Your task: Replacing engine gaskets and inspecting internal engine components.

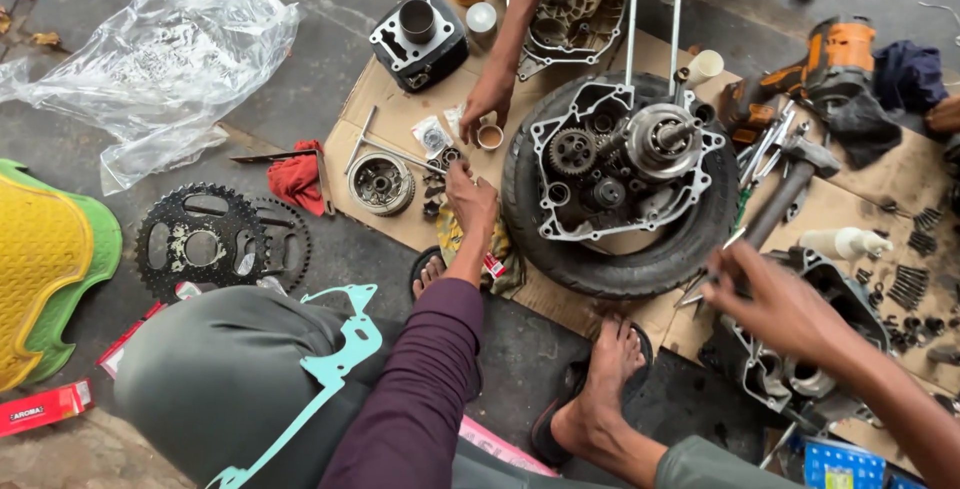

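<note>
Head view: left hand (468, 194) fingers curled over small parts on cardboard (375, 114); right hand (775, 299) pinches thin tool (712, 267) beside tyre-cradled engine case (620, 164).

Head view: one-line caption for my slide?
Left hand reaches small parts on cardboard; right hand holds a thin tool beside the open engine crankcase resting on a tyre.

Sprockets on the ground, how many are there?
2. One large black sprocket lies on the concrete left of the cardboard; a second sprocket sits partly under its right edge. More may be hidden.
</note>
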